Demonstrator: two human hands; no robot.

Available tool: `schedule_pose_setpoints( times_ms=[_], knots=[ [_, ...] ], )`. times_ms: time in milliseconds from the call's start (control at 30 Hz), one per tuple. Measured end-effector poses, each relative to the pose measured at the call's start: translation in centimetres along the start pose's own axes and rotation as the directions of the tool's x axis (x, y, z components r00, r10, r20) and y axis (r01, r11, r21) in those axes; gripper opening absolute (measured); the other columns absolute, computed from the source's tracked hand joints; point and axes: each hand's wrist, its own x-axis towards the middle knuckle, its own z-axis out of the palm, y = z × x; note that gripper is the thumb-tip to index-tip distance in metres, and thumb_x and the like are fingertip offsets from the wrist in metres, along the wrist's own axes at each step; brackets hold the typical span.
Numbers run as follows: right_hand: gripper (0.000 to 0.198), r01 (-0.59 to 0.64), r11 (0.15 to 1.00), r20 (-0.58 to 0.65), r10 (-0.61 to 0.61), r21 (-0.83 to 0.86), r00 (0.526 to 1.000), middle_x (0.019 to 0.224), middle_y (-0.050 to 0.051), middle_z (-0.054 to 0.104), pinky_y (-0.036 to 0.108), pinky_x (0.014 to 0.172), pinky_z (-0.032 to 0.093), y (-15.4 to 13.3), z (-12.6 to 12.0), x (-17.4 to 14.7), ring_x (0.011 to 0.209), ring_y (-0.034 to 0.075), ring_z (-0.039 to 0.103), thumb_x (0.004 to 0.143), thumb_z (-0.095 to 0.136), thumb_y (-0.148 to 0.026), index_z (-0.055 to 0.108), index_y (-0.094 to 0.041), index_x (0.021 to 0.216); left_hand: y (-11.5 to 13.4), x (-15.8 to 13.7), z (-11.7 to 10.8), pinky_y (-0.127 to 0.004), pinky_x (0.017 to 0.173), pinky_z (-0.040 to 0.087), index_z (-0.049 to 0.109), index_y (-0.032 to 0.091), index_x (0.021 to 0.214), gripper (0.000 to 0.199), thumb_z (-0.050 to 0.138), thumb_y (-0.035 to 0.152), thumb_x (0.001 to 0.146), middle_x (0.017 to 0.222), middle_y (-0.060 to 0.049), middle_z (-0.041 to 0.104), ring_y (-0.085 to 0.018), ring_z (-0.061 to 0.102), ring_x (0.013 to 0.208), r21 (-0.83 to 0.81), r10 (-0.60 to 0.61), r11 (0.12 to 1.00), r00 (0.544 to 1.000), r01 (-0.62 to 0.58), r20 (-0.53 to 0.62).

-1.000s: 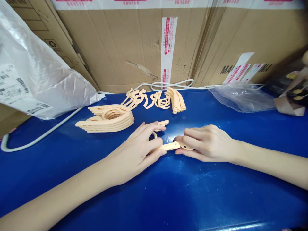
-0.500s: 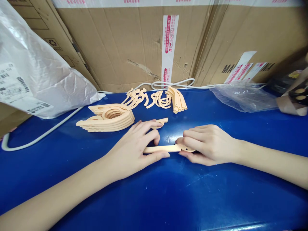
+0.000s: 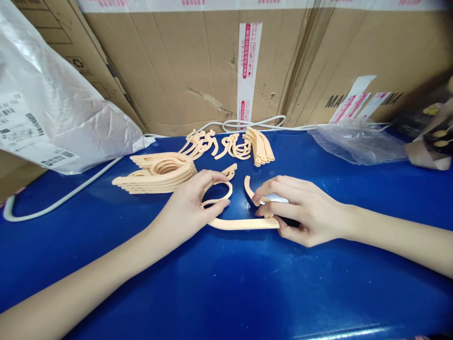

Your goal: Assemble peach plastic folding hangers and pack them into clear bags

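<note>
Mid-picture, the left hand pinches a cream plastic hanger part point(image 3: 244, 224) by its loop, the half-curled right hand point(image 3: 304, 210) grips a curved hook point(image 3: 248, 188), on a blue table point(image 3: 230, 293) below cardboard boxes point(image 3: 198, 61) across the top.

Head-worn view, near, forward and down over the blue tabletop point(image 3: 240, 288)

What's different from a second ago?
Left hand drew back left; its thumb left the long bar for the loop. The bar's end shifted right. Right hand spread its fingers; more of a curved piece shows there. Frame stack and bar pile: unchanged.
</note>
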Motion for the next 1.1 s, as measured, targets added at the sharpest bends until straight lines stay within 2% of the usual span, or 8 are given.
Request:
schedule_pose_setpoints(
  times_ms=[133,267,500,600,733,900,1000,1100],
  knots=[
    [0.027,-0.055,0.998,-0.001,0.055,-0.004,0.998,0.112,0.012,0.062,0.035,0.080,0.051,0.0,-0.1,-0.2,0.098,0.021,0.058,0.079,0.047,-0.008,0.062,-0.015,0.100,0.5,-0.1,-0.1,-0.039,0.104,0.045,0.063,0.023,0.108,0.027,0.065,0.033,0.083,0.117,-0.001,0.067,-0.022,0.060,0.114,-0.025,-0.080,0.997,0.997,0.080,-0.003],
    [0.023,-0.132,0.990,-0.027,0.131,-0.051,0.991,0.115,0.013,0.063,0.035,0.079,0.051,-0.1,-0.2,-0.2,0.096,0.022,0.060,0.078,0.049,-0.009,0.062,-0.015,0.096,0.7,-0.2,-0.3,-0.047,0.105,0.043,0.063,0.024,0.109,0.026,0.062,0.035,0.086,0.116,-0.002,0.068,-0.025,0.060,0.113,0.030,-0.067,0.997,0.998,0.067,-0.001],
    [0.024,0.031,0.998,0.107,-0.036,0.047,0.994,0.124,0.015,0.060,0.033,0.082,0.053,-0.4,-0.2,-0.1,0.105,0.021,0.061,0.080,0.048,-0.012,0.060,-0.015,0.101,0.8,-0.1,-0.3,-0.045,0.101,0.045,0.062,0.024,0.108,0.024,0.063,0.035,0.086,0.115,-0.003,0.068,-0.025,0.061,0.111,0.057,-0.055,0.997,0.998,0.056,-0.012],
    [0.017,0.037,0.989,0.118,-0.054,0.144,0.992,0.124,0.015,0.061,0.030,0.080,0.054,-0.9,-0.2,0.1,0.105,0.020,0.062,0.083,0.057,-0.023,0.061,-0.014,0.097,0.7,-0.1,-0.2,-0.044,0.099,0.045,0.062,0.024,0.108,0.024,0.062,0.033,0.087,0.114,-0.002,0.068,-0.024,0.061,0.109,0.075,-0.054,0.996,0.998,0.054,-0.012],
    [0.018,0.028,0.973,0.118,-0.057,0.230,0.991,0.116,0.012,0.066,0.029,0.083,0.055,-2.0,-0.1,0.4,0.103,0.018,0.064,0.087,0.063,-0.033,0.060,-0.015,0.091,0.3,-0.3,-0.2,-0.041,0.094,0.047,0.060,0.024,0.110,0.024,0.061,0.034,0.089,0.113,-0.002,0.067,-0.023,0.062,0.106,0.135,0.008,0.991,1.000,-0.006,-0.010],
    [0.012,-0.039,0.951,0.137,-0.004,0.307,0.991,0.119,0.010,0.065,0.030,0.085,0.054,-3.0,0.0,0.3,0.109,0.019,0.061,0.085,0.061,-0.021,0.057,-0.017,0.096,0.3,-0.5,-0.1,-0.037,0.087,0.049,0.058,0.024,0.114,0.024,0.057,0.035,0.092,0.116,-0.003,0.065,-0.022,0.060,0.105,0.203,0.069,0.976,0.997,-0.072,0.019],
    [0.024,-0.067,0.939,0.126,0.025,0.337,0.992,0.116,0.007,0.064,0.027,0.080,0.054,-3.1,0.1,0.2,0.100,0.016,0.062,0.077,0.057,-0.008,0.054,-0.019,0.097,0.5,-0.6,-0.1,-0.039,0.090,0.048,0.059,0.023,0.110,0.021,0.056,0.034,0.092,0.116,-0.003,0.064,-0.023,0.059,0.107,0.228,0.091,0.969,0.995,-0.097,0.038],
    [0.028,-0.100,0.939,0.130,0.059,0.330,0.990,0.118,0.007,0.062,0.026,0.078,0.052,-2.9,0.1,0.2,0.092,0.013,0.062,0.075,0.051,-0.001,0.051,-0.020,0.096,0.7,-0.6,-0.1,-0.039,0.096,0.046,0.059,0.023,0.108,0.018,0.053,0.032,0.094,0.118,-0.004,0.063,-0.022,0.056,0.112,0.234,0.119,0.964,0.991,-0.130,0.063]
  ],
)
